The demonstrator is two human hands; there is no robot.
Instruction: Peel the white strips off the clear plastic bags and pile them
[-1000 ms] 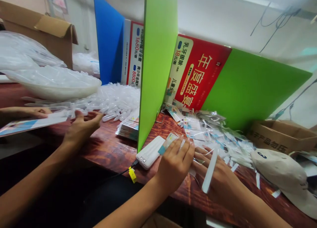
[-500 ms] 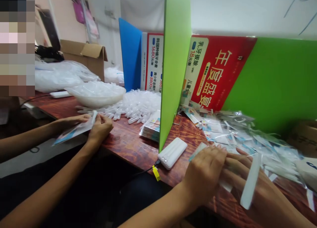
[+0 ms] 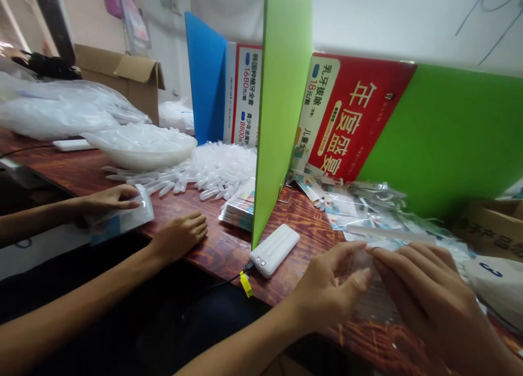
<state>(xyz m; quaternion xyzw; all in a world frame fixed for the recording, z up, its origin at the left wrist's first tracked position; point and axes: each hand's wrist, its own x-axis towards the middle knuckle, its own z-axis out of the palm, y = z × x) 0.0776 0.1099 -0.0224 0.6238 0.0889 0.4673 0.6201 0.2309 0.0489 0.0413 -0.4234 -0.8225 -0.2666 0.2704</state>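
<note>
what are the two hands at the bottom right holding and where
Both the left hand and the right hand pinch a clear plastic sleeve by its top edge, fingertips meeting there.

White wall [image 3: 388, 22], wood table [image 3: 212, 240], green dividers [image 3: 281, 92]

Both forearms bare, no sleeves, rings or watch visible.

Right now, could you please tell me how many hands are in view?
4: the person's left hand and right hand at bottom right, a co-worker's two at left, one on a packet, one flat on the table.
</note>
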